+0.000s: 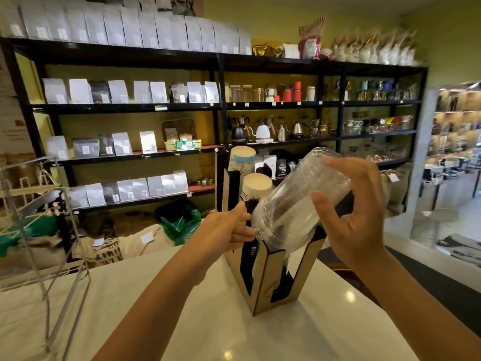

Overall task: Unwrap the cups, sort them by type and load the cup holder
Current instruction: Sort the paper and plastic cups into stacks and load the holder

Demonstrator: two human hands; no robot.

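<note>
A stack of clear plastic cups (294, 201) lies tilted over the front slot of the wooden cup holder (263, 280), its lower rim at the slot's mouth. My right hand (356, 217) grips the stack's upper part from the right, thumb and fingers curled round it. My left hand (229, 230) holds the stack's lower rim at the holder's left wall. Two stacks of white paper cups (256, 186) stand upright in the holder's rear slots, the far one (242, 160) taller.
The holder stands on a white counter (197, 327). A clear acrylic and wire rack (39, 230) stands at the counter's left. Black shelves (218, 105) with coffee bags and kettles fill the back. Burlap sacks (135, 241) lie below them.
</note>
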